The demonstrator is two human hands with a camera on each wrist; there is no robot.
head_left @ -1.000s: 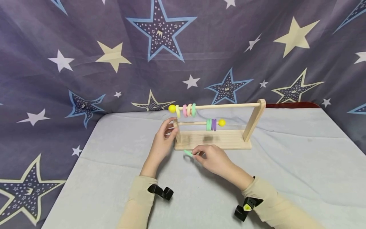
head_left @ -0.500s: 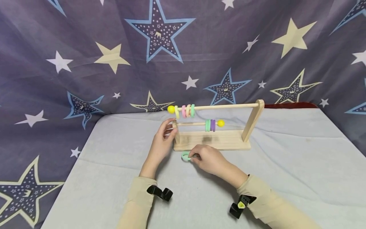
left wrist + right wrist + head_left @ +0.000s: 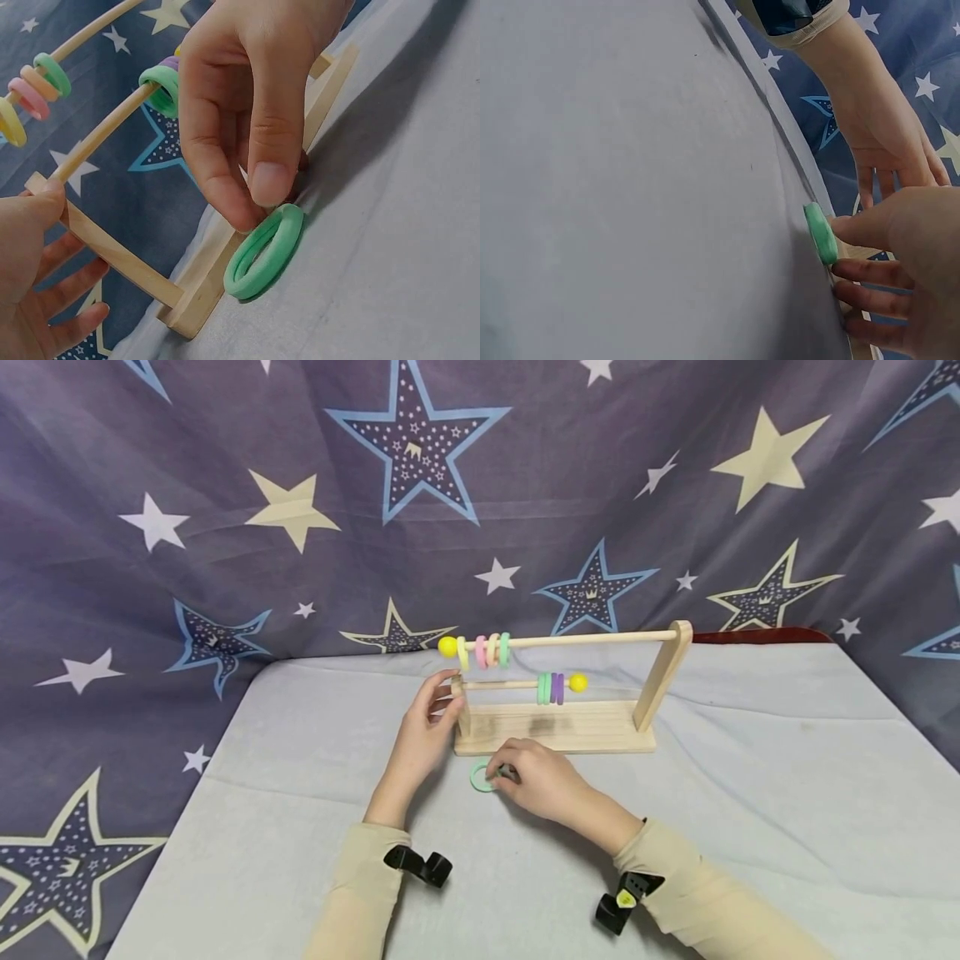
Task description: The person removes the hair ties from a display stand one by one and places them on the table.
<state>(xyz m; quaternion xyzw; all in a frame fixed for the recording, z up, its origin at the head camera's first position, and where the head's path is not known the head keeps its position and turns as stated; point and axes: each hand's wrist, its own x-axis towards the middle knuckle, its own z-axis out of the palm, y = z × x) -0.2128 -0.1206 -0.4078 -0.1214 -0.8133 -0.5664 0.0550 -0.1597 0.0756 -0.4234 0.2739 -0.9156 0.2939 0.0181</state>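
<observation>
Between the thumb and fingertips of my right hand (image 3: 547,781) a green hair tie (image 3: 281,251) is pinched, tilted low over the cloth in front of the rack. The right wrist view shows this hair tie (image 3: 821,234) edge-on at the fingertips. My left hand (image 3: 423,735) holds the top of the left post of a wooden rack (image 3: 491,739), thumb at the near side, other fingers spread behind. Yellow (image 3: 463,653), pink, peach and green hair ties hang on the upper rod. Green and purple (image 3: 557,688) ones sit on the lower rod near its right end.
Yellow balls cap the upper rod's left end (image 3: 447,647) and the lower rod's right end (image 3: 577,682). A pale cloth (image 3: 787,777) with creases covers the table. Behind it hangs a dark curtain (image 3: 225,568) printed with stars.
My right hand has shifted slightly left and down with the green hair tie, which has turned from edge-on to showing its round opening. The left hand stays on the post.
</observation>
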